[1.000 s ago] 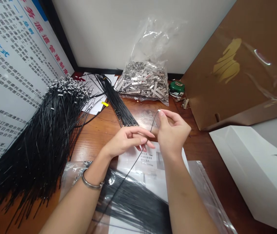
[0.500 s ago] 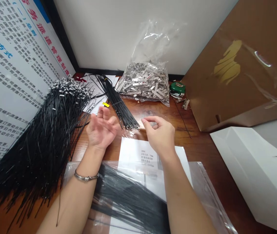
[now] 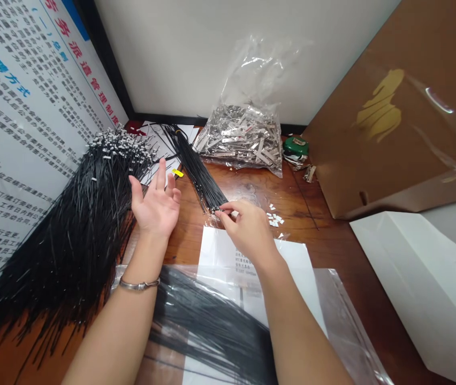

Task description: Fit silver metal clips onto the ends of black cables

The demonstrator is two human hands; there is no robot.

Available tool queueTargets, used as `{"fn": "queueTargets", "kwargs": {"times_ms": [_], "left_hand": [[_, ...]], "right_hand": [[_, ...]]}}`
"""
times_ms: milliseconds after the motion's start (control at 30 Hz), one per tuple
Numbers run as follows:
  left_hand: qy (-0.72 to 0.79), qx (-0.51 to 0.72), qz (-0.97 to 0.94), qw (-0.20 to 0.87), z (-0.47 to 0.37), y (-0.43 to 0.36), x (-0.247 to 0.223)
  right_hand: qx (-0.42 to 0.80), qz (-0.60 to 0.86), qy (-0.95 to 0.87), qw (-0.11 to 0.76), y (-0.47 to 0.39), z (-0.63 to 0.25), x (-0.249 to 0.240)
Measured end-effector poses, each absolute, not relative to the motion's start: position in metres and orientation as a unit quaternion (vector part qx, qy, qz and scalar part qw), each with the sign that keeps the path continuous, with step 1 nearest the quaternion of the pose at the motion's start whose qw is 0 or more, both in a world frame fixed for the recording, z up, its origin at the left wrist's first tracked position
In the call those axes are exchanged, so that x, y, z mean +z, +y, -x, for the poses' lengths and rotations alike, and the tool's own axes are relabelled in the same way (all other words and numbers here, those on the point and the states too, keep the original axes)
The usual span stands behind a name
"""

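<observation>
My left hand (image 3: 156, 206) is raised with the palm up and the fingers spread, holding nothing. It is beside the large heap of black wires with white ends (image 3: 63, 230). My right hand (image 3: 248, 227) pinches at the near end of a tied bundle of black wires (image 3: 202, 174), thumb and forefinger on the wire tips. How many tips lie between the fingers is hidden. Just right of this hand, several small white pieces (image 3: 275, 219) lie scattered on the wooden table (image 3: 292, 200). A yellow tag (image 3: 177, 172) lies left of the bundle.
A clear bag of metal strips (image 3: 244, 133) stands at the back wall, with a green tape measure (image 3: 296, 147) beside it. In front, a plastic bag with black wires (image 3: 212, 315) overlaps a printed sheet (image 3: 292, 256). A brown box (image 3: 404, 107) and a white box (image 3: 412, 278) stand right.
My right hand has moved left onto the tips of the wire bundle, uncovering the white pieces. My left hand has shifted slightly left and its fingers have spread wider.
</observation>
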State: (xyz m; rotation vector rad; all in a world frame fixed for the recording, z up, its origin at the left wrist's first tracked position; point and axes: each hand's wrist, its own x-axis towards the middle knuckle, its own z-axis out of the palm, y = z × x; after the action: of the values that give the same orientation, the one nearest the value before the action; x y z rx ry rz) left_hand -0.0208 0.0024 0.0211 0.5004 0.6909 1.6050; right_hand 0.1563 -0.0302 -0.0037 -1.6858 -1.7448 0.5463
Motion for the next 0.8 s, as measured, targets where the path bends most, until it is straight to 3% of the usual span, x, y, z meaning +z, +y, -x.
{"fn": "queueTargets", "kwargs": {"times_ms": [267, 467, 600, 800], "left_hand": [[0.185, 0.531, -0.289, 0.775, 0.006, -0.010, 0.014], [0.039, 0.370, -0.366, 0.853, 0.003, -0.025, 0.004], [0.132, 0.248, -0.380, 0.882, -0.006, -0.022, 0.011], [0.247, 0.309, -0.363, 0.844, -0.019, -0.013, 0.007]], "right_hand": [[0.172, 0.662, -0.669, 0.289, -0.031, -0.150, -0.004], [0.143, 0.675, -0.625, 0.365, -0.030, -0.152, -0.002], [0.106, 0.663, -0.582, 0.459, -0.029, -0.154, 0.000], [0.171, 0.571, -0.544, 0.591, -0.033, -0.154, 0.003]]}}
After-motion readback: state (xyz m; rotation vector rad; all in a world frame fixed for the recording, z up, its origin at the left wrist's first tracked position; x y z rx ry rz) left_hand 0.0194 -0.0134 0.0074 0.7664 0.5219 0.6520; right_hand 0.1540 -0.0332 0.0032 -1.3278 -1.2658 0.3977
